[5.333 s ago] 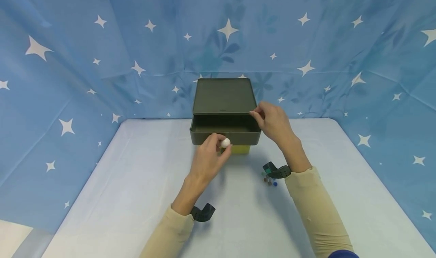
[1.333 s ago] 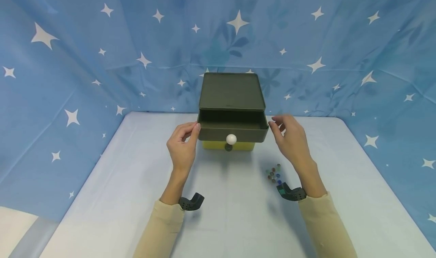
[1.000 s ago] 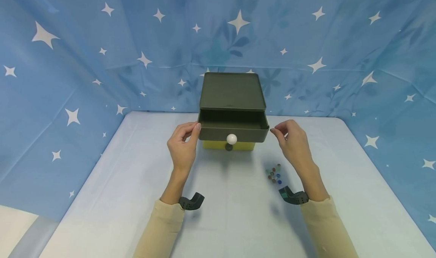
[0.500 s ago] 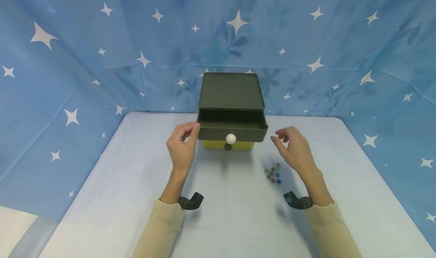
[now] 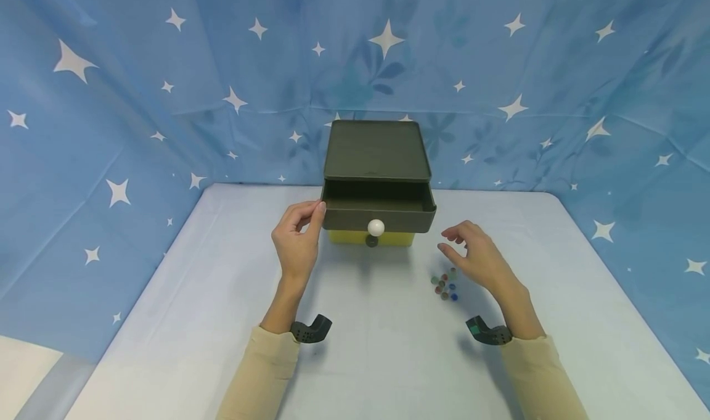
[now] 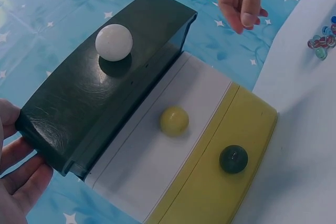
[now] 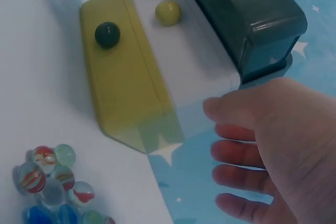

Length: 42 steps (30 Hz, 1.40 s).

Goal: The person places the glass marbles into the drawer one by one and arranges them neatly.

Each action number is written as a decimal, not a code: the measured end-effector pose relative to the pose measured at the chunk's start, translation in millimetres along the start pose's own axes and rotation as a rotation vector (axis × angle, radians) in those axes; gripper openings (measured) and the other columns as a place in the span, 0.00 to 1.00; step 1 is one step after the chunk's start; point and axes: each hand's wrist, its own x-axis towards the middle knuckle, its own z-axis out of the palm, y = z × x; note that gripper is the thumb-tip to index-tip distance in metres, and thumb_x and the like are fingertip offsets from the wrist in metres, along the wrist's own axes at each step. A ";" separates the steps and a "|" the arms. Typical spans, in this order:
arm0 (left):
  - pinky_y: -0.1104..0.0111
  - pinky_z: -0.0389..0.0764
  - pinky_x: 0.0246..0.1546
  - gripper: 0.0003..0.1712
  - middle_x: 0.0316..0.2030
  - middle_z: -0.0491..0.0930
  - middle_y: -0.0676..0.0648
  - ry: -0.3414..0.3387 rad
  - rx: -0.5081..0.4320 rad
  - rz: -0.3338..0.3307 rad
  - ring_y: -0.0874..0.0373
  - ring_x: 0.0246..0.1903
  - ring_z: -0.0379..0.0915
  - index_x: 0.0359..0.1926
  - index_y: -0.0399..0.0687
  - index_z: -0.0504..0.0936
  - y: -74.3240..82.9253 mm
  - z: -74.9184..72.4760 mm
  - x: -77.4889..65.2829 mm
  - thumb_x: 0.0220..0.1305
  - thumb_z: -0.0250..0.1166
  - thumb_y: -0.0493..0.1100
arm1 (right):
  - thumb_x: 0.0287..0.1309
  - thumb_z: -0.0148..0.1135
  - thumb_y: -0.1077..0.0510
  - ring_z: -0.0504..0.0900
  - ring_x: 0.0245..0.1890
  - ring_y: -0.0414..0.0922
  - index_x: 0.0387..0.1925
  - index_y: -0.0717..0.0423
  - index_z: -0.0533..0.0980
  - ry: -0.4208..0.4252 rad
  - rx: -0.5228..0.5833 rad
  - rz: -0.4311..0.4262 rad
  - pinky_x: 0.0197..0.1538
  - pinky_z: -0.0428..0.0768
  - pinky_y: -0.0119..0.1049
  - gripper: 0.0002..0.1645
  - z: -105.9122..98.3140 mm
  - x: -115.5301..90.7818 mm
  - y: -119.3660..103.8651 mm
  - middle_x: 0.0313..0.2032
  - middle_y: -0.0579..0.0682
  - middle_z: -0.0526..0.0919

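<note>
Drawer (image 5: 405, 221) held open near far edge of table (image 5: 233, 266), corner pinched by left hand (image 5: 297, 241); right hand (image 5: 482, 259) empty, fingers spread; glass marbles (image 5: 442, 284) presumably to be grasped next.

Across the top of my head view and down both sides I see a creased blue cloth backdrop (image 5: 310, 13), printed with white four-pointed stars (image 5: 386, 39) and, near top centre, darker leaf sprigs (image 5: 391, 70). Below it my white tabletop (image 5: 183, 272) spreads to the bottom edge; at lower left I catch a cream patch (image 5: 22, 370) beside a grey strip (image 5: 58, 389).
</note>
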 end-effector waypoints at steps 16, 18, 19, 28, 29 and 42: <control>0.78 0.83 0.43 0.04 0.35 0.85 0.32 0.009 0.031 0.016 0.67 0.35 0.81 0.36 0.26 0.86 32.3 1.8 1.8 0.61 0.67 0.28 | 0.63 0.66 0.54 0.78 0.49 0.53 0.50 0.60 0.79 -0.192 0.042 0.011 0.55 0.79 0.55 0.18 7.8 -1.8 9.3 0.45 0.54 0.82; 0.77 0.84 0.43 0.05 0.35 0.85 0.32 0.004 0.030 0.016 0.66 0.35 0.81 0.36 0.25 0.85 32.9 1.5 1.8 0.61 0.67 0.27 | 0.63 0.67 0.54 0.78 0.49 0.53 0.50 0.60 0.79 -0.210 0.048 0.005 0.55 0.79 0.55 0.18 8.8 -1.5 9.9 0.45 0.54 0.82; 0.77 0.84 0.43 0.05 0.35 0.85 0.32 0.002 0.028 0.018 0.65 0.35 0.81 0.36 0.25 0.85 33.3 1.3 1.7 0.61 0.67 0.27 | 0.62 0.67 0.54 0.78 0.48 0.53 0.50 0.60 0.80 -0.218 0.048 0.002 0.55 0.80 0.55 0.18 9.4 -1.3 10.4 0.45 0.54 0.82; 0.79 0.83 0.43 0.05 0.35 0.85 0.32 0.005 0.051 0.014 0.65 0.35 0.82 0.37 0.26 0.86 32.1 0.7 1.6 0.61 0.68 0.28 | 0.61 0.68 0.54 0.78 0.48 0.51 0.47 0.58 0.81 -0.298 0.052 0.011 0.55 0.81 0.53 0.16 15.8 -1.0 14.2 0.44 0.52 0.82; 0.79 0.83 0.43 0.05 0.36 0.85 0.32 0.004 0.052 0.014 0.65 0.35 0.81 0.37 0.26 0.86 32.3 0.8 1.6 0.61 0.68 0.28 | 0.60 0.68 0.54 0.78 0.48 0.51 0.47 0.57 0.81 -0.307 0.053 0.013 0.55 0.81 0.53 0.16 16.4 -1.1 14.6 0.44 0.51 0.82; 0.76 0.84 0.43 0.07 0.37 0.87 0.38 0.000 0.052 0.018 0.66 0.36 0.82 0.38 0.34 0.88 7.5 -0.2 0.8 0.64 0.69 0.36 | 0.56 0.71 0.56 0.79 0.45 0.48 0.45 0.57 0.81 -0.385 0.047 -0.003 0.53 0.81 0.50 0.16 21.9 2.1 14.7 0.42 0.49 0.83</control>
